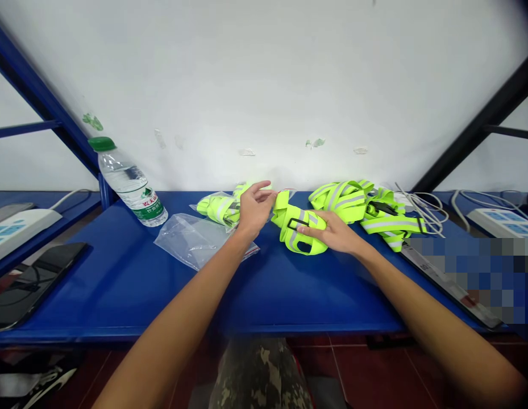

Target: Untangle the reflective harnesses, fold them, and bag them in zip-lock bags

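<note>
A folded bundle of neon-yellow reflective strap (295, 230) with grey stripes and a black buckle is held just above the blue table. My right hand (332, 232) grips its right side, thumb pressed on the front near the buckle. At the upper left of the bundle, my left hand (256, 207) pinches the strap's edge, fingers curled; the exact contact is partly hidden. Behind my left wrist lies another yellow reflective bundle (219, 209) in clear plastic. An open, flat clear plastic bag (189, 238) rests beneath my left forearm.
More loose reflective straps (340, 200) with black clips lie at the right rear. A water bottle (133, 184) with a green cap leans at the left. Black phone (37, 284) and power strip (23, 230) sit farther left. White cables (434, 213) lie right. Behind stands a white wall.
</note>
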`<state>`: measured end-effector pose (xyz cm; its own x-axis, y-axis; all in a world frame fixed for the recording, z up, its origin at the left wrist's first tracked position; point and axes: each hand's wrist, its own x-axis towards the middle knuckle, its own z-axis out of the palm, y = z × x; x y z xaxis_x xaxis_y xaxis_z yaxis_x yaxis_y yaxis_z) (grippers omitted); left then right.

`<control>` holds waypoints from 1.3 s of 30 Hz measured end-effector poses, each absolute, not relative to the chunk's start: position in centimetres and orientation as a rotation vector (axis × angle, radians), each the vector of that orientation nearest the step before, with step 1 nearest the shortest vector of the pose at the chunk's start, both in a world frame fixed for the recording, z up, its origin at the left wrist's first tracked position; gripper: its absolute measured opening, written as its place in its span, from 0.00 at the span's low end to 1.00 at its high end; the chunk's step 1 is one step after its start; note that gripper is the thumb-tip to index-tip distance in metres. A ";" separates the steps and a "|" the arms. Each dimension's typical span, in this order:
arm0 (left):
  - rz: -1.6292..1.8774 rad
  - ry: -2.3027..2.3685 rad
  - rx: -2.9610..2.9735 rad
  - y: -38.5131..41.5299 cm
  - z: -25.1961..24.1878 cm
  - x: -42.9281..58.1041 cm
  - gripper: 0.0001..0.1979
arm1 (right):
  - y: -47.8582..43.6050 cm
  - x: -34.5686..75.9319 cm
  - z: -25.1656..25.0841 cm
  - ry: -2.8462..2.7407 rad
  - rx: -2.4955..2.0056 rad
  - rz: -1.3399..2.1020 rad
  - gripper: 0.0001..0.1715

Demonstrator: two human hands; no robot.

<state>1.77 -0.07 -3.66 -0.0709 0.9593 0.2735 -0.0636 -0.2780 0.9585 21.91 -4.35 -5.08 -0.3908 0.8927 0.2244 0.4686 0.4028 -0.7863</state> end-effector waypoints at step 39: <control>1.484 0.944 2.688 -3.2 -5.5 3.8 0.14 | -3.6 20.5 -7.5 -1.543 -1.011 0.801 0.23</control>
